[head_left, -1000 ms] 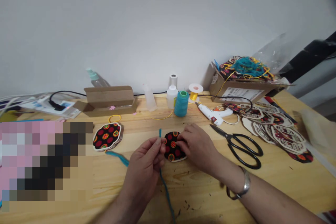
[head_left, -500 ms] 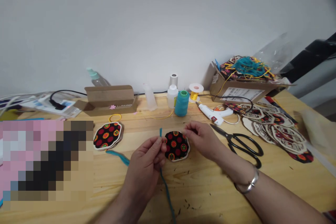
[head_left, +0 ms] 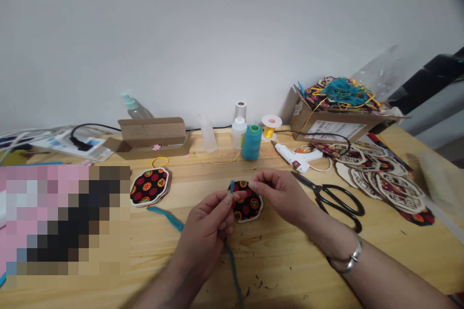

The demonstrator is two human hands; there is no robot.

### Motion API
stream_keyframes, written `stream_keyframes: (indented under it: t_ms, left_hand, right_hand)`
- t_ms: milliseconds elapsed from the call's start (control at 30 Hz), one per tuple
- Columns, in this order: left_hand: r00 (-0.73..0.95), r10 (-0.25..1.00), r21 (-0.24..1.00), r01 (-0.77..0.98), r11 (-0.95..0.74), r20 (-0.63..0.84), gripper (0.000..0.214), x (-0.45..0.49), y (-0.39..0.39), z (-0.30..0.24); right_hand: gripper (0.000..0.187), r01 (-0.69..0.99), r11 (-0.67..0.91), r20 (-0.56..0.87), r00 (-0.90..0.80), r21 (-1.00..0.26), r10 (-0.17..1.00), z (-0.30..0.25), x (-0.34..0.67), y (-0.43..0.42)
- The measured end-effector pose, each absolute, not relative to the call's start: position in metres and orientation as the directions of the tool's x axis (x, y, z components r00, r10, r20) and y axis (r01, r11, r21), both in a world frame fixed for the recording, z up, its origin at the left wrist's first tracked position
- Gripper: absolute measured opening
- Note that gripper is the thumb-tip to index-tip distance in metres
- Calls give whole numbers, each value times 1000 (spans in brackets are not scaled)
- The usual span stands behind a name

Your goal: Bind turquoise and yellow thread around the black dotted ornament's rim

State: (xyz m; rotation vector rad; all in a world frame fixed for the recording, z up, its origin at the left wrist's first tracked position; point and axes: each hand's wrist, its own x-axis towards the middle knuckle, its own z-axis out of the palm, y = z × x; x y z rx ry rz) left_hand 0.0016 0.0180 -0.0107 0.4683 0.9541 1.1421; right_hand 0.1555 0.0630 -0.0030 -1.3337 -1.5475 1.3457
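My left hand [head_left: 212, 224] pinches a teal cord [head_left: 232, 270] between thumb and fingers; the cord's end sticks up above them and the rest trails down toward the table's front edge. Just right of it a black fabric-covered piece with red and orange dots [head_left: 250, 203] lies on the wooden table [head_left: 282, 260]. My right hand [head_left: 281, 193] rests over its right edge with curled fingers, a bracelet on the wrist. Whether those fingers grip anything is hidden.
A stack of similar dotted pieces [head_left: 149, 187] lies to the left. Black scissors [head_left: 335, 200] and a white glue gun [head_left: 295, 157] lie to the right. Behind stand a teal thread cone [head_left: 251, 143], small bottles and cardboard boxes [head_left: 340, 123]. Cut-out pieces [head_left: 384, 178] are piled at the right.
My left hand has shifted right with the cord, so the cord's end now sits over the dotted piece. My right hand has drawn back to the piece's right edge.
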Motion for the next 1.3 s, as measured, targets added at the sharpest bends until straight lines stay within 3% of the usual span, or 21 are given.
stream_keyframes:
  t_ms: [233, 567, 800, 933, 1067, 1167, 1300]
  left_hand:
    - [142, 904, 685, -608, 400, -403, 12, -2, 23, -13]
    - [95, 915, 666, -656, 354, -393, 6, -3, 23, -13]
    - [97, 914, 668, -653, 358, -395, 7, -4, 23, -13]
    - [81, 912, 670, -652, 354, -403, 5, -4, 23, -13]
    - [-17, 910, 703, -641, 308, -414, 7, -3, 25, -13]
    - [-134, 918, 761, -610, 222, -375, 12, -2, 25, -13]
    - [-187, 959, 876, -472, 101, -212, 15, 0, 17, -10]
  right_hand:
    - [16, 518, 325, 89, -428, -791, 899, -3, 154, 48]
    - [13, 586, 468, 45, -592, -662, 805, -1, 156, 48]
    - [14, 593, 491, 12, -631, -638, 776, -1, 155, 48]
    - [15, 532, 352, -97, -644, -770, 759, -1, 158, 48]
    - [15, 370, -42, -289, -645, -928, 707, 3, 166, 52]
    - [19, 205, -238, -314, -621, -949, 718, 7, 172, 59]
    - [15, 99, -307, -310, -550, -946, 776, 7, 174, 65]
